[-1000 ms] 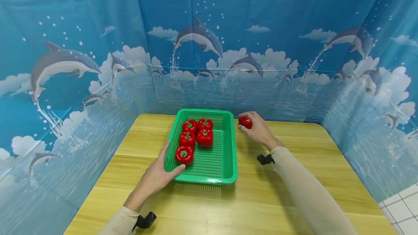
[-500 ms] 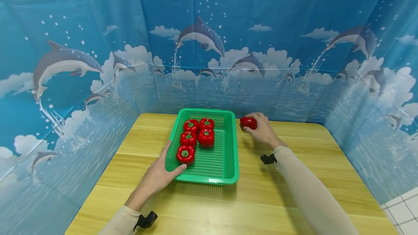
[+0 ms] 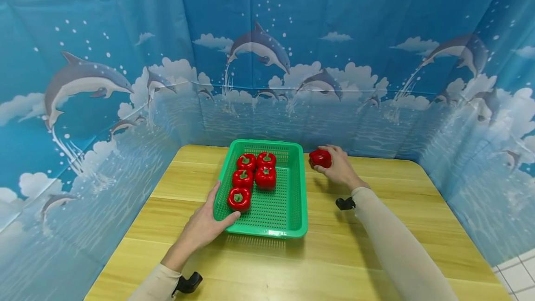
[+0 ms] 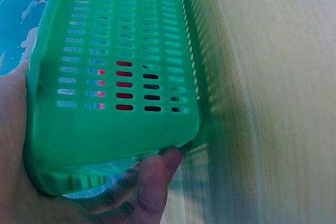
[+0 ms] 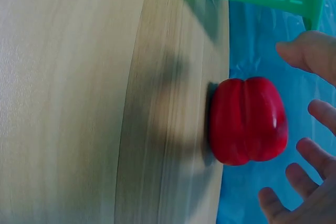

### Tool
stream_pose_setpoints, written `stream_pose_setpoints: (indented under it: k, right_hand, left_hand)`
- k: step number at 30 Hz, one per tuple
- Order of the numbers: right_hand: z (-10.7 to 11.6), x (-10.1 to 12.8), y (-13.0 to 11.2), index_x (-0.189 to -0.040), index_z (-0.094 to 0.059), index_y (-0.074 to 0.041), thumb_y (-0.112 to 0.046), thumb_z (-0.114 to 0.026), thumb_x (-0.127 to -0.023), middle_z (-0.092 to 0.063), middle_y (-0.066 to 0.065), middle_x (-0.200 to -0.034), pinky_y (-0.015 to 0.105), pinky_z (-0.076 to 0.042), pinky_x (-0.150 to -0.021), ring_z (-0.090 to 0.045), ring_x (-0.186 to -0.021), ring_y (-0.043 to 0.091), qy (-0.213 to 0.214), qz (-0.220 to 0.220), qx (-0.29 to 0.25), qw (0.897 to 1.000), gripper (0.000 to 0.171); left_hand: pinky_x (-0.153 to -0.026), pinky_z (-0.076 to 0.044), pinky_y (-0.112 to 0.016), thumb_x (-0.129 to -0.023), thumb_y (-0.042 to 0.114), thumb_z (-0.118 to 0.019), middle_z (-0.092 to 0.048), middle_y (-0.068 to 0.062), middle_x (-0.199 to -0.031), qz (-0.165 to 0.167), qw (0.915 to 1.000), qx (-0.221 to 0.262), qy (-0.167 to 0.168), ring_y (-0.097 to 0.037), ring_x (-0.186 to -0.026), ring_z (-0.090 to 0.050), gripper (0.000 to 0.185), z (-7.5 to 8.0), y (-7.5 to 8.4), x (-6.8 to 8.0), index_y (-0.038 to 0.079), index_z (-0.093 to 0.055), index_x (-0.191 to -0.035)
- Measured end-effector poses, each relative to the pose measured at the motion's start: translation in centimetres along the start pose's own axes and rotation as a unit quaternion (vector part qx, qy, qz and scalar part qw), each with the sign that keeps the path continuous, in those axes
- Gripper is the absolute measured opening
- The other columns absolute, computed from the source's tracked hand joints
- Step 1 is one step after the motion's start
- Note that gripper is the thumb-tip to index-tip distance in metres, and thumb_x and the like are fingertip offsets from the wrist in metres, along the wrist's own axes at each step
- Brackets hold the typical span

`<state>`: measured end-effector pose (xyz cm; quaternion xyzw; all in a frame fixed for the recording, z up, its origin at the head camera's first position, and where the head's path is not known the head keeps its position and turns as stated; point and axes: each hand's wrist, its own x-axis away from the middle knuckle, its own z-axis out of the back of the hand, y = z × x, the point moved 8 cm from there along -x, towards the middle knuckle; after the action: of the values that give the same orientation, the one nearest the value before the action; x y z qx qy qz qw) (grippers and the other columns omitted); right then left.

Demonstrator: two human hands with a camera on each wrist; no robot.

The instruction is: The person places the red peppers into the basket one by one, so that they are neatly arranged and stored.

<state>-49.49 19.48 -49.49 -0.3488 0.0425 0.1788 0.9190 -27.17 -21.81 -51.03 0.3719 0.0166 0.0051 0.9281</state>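
Your left hand (image 3: 203, 228) is gripping near-left corner of green basket (image 3: 288, 185), thumb over rim, fingers curled underneath per left wrist view (image 4: 152, 182). Basket is sitting on wooden table (image 3: 376, 245), holding five red peppers (image 3: 239, 198) along its left and far side. Your right hand (image 3: 340, 167) is hovering at loose red pepper (image 3: 320, 158), right of basket's far corner, fingers spread around it; right wrist view (image 5: 310, 145) is showing gaps, pepper (image 5: 248, 120) resting on table.
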Motion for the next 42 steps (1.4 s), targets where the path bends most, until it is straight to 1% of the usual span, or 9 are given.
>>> stream_pose_setpoints:
  k: [4,8,15,19,26,33,39,42]
  right_hand:
    - [-0.3,0.0,0.3,-0.179,-0.044,-0.007,-0.027,-0.082,-0.11,-0.023,0.032,-0.189,0.082,-0.048,-0.124,-0.025,-0.167,0.062,-0.008,-0.005,-0.004,1.0,0.08]
    - [-0.7,-0.2,0.7,-0.18,-0.042,-0.009,-0.027,-0.083,-0.109,-0.02,0.03,-0.191,0.083,-0.047,-0.125,-0.023,-0.169,0.062,-0.014,-0.009,-0.002,1.0,0.084]
    - [-1.1,-0.4,1.0,-0.182,-0.037,-0.008,-0.027,-0.084,-0.109,-0.017,0.033,-0.191,0.086,-0.043,-0.126,-0.021,-0.169,0.066,-0.023,-0.011,0.008,1.0,0.088]
    - [-1.2,-0.2,1.1,-0.183,-0.035,-0.008,-0.026,-0.084,-0.109,-0.016,0.033,-0.191,0.086,-0.041,-0.127,-0.02,-0.17,0.067,-0.027,-0.016,0.002,1.0,0.091]
    - [-1.2,-0.1,1.0,-0.183,-0.034,-0.005,-0.027,-0.083,-0.11,-0.019,0.037,-0.188,0.084,-0.043,-0.127,-0.025,-0.168,0.069,-0.027,-0.012,0.006,1.0,0.091]
    - [-1.3,-0.2,1.1,-0.182,-0.034,-0.003,-0.024,-0.083,-0.11,-0.019,0.038,-0.187,0.082,-0.043,-0.129,-0.03,-0.167,0.068,-0.024,-0.011,0.005,1.0,0.09]
    - [-1.4,-0.3,1.4,-0.182,-0.034,-0.002,-0.021,-0.084,-0.108,-0.02,0.038,-0.187,0.085,-0.041,-0.128,-0.029,-0.166,0.07,-0.018,0.003,0.01,1.0,0.091]
    - [-1.6,-0.2,1.5,-0.182,-0.034,-0.004,-0.021,-0.083,-0.108,-0.02,0.037,-0.188,0.085,-0.041,-0.128,-0.029,-0.167,0.069,-0.02,0.0,0.007,1.0,0.09]
  left_hand:
    - [-0.115,-0.055,-0.082,-0.103,0.071,-0.078,-0.048,-0.031,-0.18,0.001,1.0,0.003,0.001,-0.064,-0.154,-0.059,0.118,-0.1,-0.2,-0.1,0.028,-0.012,-0.19]
    - [-0.116,-0.054,-0.082,-0.102,0.074,-0.077,-0.047,-0.03,-0.181,0.002,1.0,0.003,0.003,-0.064,-0.155,-0.059,0.119,-0.2,-0.3,-0.1,0.029,-0.011,-0.19]
    - [-0.117,-0.053,-0.083,-0.102,0.075,-0.078,-0.045,-0.029,-0.183,0.002,1.0,0.005,0.001,-0.064,-0.157,-0.056,0.12,-0.2,-0.3,-0.1,0.03,-0.011,-0.19]
    - [-0.118,-0.052,-0.084,-0.102,0.074,-0.078,-0.044,-0.029,-0.184,0.003,1.0,0.006,0.002,-0.065,-0.157,-0.056,0.119,-0.2,-0.3,-0.1,0.03,-0.011,-0.19]
    - [-0.117,-0.053,-0.084,-0.102,0.073,-0.078,-0.045,-0.03,-0.183,0.001,1.0,0.004,0.001,-0.065,-0.156,-0.057,0.118,0.0,-0.1,0.1,0.029,-0.012,-0.19]
    - [-0.115,-0.054,-0.083,-0.102,0.075,-0.077,-0.046,-0.03,-0.182,-0.002,1.0,0.004,0.002,-0.064,-0.154,-0.059,0.12,0.1,0.0,0.2,0.027,-0.012,-0.19]
    - [-0.114,-0.056,-0.081,-0.102,0.073,-0.078,-0.047,-0.031,-0.18,-0.003,1.0,0.005,0.002,-0.063,-0.152,-0.061,0.119,0.1,0.0,0.2,0.027,-0.012,-0.19]
    - [-0.112,-0.057,-0.081,-0.103,0.073,-0.078,-0.048,-0.032,-0.18,-0.003,1.0,0.003,0.003,-0.064,-0.151,-0.062,0.118,0.1,0.0,0.1,0.027,-0.012,-0.19]
